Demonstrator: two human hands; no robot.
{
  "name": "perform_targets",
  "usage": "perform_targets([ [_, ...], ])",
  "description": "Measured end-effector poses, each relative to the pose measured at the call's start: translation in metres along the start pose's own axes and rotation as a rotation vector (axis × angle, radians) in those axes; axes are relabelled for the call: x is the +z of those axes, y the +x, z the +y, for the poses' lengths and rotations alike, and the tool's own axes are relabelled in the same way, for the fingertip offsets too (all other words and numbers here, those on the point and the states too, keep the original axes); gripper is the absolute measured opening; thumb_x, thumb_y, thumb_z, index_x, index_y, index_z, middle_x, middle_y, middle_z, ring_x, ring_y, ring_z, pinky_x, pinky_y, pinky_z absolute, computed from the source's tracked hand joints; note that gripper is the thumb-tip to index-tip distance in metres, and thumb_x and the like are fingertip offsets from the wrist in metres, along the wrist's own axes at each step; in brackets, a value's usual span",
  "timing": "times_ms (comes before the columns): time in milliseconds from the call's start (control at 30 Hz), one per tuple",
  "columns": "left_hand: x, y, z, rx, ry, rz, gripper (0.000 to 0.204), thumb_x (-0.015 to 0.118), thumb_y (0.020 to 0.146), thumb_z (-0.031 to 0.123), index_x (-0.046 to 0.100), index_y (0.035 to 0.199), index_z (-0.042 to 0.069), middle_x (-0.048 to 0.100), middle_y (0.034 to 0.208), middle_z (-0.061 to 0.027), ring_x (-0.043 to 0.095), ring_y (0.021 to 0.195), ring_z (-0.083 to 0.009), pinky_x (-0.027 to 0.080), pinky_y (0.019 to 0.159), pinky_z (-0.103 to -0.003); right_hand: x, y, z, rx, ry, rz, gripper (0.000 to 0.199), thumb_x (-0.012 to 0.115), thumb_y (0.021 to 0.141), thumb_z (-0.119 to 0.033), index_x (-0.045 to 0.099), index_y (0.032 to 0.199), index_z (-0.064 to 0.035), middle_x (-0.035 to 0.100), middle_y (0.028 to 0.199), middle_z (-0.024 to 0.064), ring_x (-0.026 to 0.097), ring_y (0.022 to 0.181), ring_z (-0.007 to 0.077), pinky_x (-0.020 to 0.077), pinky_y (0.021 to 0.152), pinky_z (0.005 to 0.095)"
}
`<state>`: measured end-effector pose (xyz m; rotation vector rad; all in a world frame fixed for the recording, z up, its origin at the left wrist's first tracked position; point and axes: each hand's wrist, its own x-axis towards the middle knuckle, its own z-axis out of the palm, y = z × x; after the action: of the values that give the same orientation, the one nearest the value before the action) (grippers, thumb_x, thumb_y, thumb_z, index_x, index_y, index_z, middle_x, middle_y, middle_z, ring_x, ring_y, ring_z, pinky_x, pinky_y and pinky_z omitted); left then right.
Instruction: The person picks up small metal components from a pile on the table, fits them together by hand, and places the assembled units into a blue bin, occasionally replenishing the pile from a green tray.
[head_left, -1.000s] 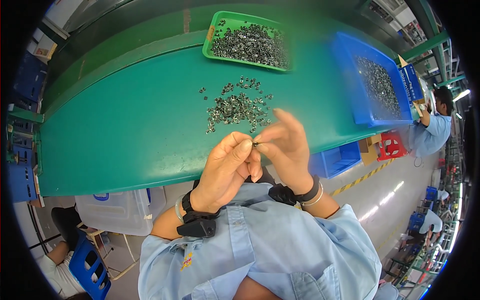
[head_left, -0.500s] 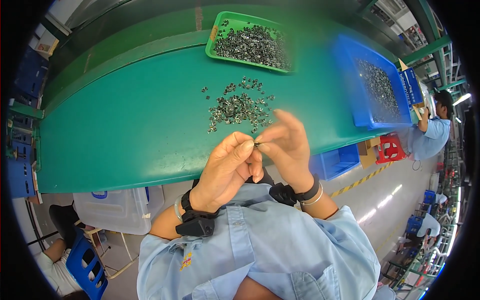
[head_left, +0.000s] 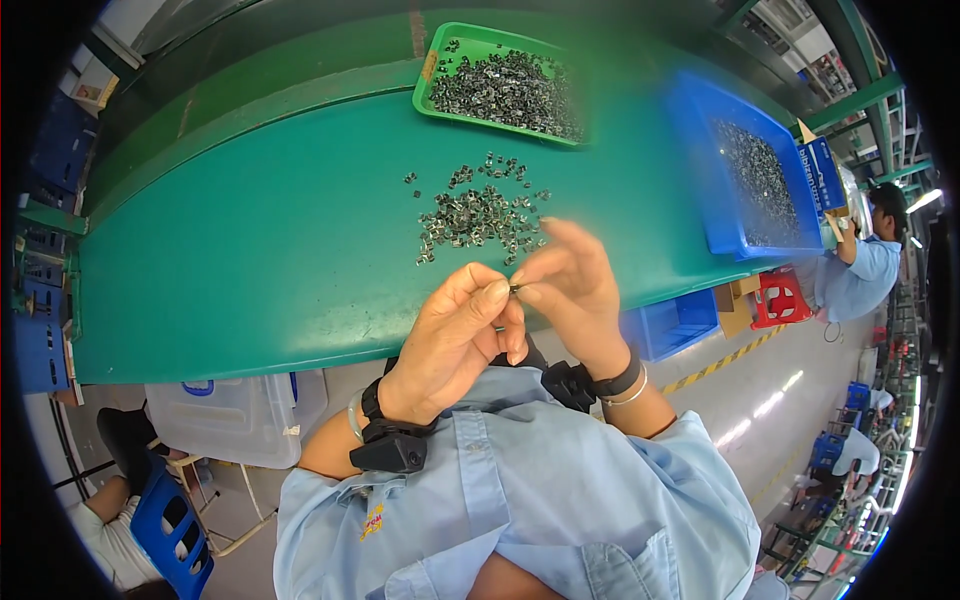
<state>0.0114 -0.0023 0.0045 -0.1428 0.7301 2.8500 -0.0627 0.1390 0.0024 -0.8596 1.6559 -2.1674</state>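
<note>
Above the near edge of the bench, my left hand (head_left: 455,335) and my right hand (head_left: 575,295) meet fingertip to fingertip. Between them they pinch one small dark part (head_left: 515,289), mostly covered by the fingers, so its exact kind is unclear. My right thumb and index finger touch it from the right, and the other right fingers are raised. Just beyond my hands lies a loose pile of small black-and-silver metal parts (head_left: 475,217). Farther back, a green tray (head_left: 425,88) holds many similar parts.
A blue bin (head_left: 712,220) of small parts stands on the green bench (head_left: 250,250) at the right. Under the edge sit an empty-looking blue crate (head_left: 680,325) and a red stool (head_left: 782,300). A clear lidded box (head_left: 225,420) is at lower left; a co-worker (head_left: 865,265) is at far right.
Almost nothing differs. Both hands keep the same pinch on the small dark part, and the pile looks unchanged.
</note>
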Motion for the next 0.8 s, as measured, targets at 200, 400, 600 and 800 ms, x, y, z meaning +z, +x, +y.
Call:
perform_targets([
  [200,-0.0041,0.0018,-0.0006,-0.066,-0.097,-0.015,0.016,0.049,0.096,0.022,0.048,0.093,0.006,0.057,0.079,-0.0065,0.054,0.064,-0.0164,0.045,0.059,-0.034,-0.0045,0.0019,0.0018,-0.029,-0.033,-0.046,0.064,0.062,0.076,0.011,0.038,0.132,-0.0056,0.06,0.086,0.0056,0.058,0.085,0.015,0.048,0.078,0.0292],
  [400,-0.0068,0.0022,-0.0036,-0.078,-0.121,-0.016,0.015,0.05,0.095,0.021,0.049,0.092,0.007,0.056,0.077,-0.0055,0.053,0.063,-0.0161,0.044,0.059,-0.034,-0.005,0.0017,0.0018,0.044,-0.032,-0.055,0.062,0.063,0.076,0.011,0.04,0.131,-0.0058,0.06,0.085,0.005,0.057,0.086,0.0141,0.0477,0.078,0.0288],
  [600,-0.0077,0.0031,-0.0052,-0.045,-0.077,-0.026,0.016,0.051,0.095,0.022,0.049,0.093,0.006,0.056,0.077,-0.0055,0.053,0.062,-0.0157,0.044,0.058,-0.033,-0.0053,0.0011,0.0018,0.025,-0.046,-0.072,0.061,0.063,0.077,0.011,0.04,0.131,-0.0059,0.06,0.086,0.0044,0.057,0.086,0.0136,0.0473,0.079,0.0284],
  [800,-0.0015,0.002,-0.0071,0.063,0.097,0.041,0.018,0.052,0.095,0.023,0.049,0.095,0.005,0.056,0.076,-0.0055,0.053,0.062,-0.0152,0.044,0.057,-0.03,-0.0037,-0.0004,0.006,0.0,-0.029,-0.049,0.06,0.062,0.078,0.01,0.04,0.131,-0.0062,0.06,0.088,0.004,0.056,0.087,0.0134,0.0475,0.078,0.0276],
])
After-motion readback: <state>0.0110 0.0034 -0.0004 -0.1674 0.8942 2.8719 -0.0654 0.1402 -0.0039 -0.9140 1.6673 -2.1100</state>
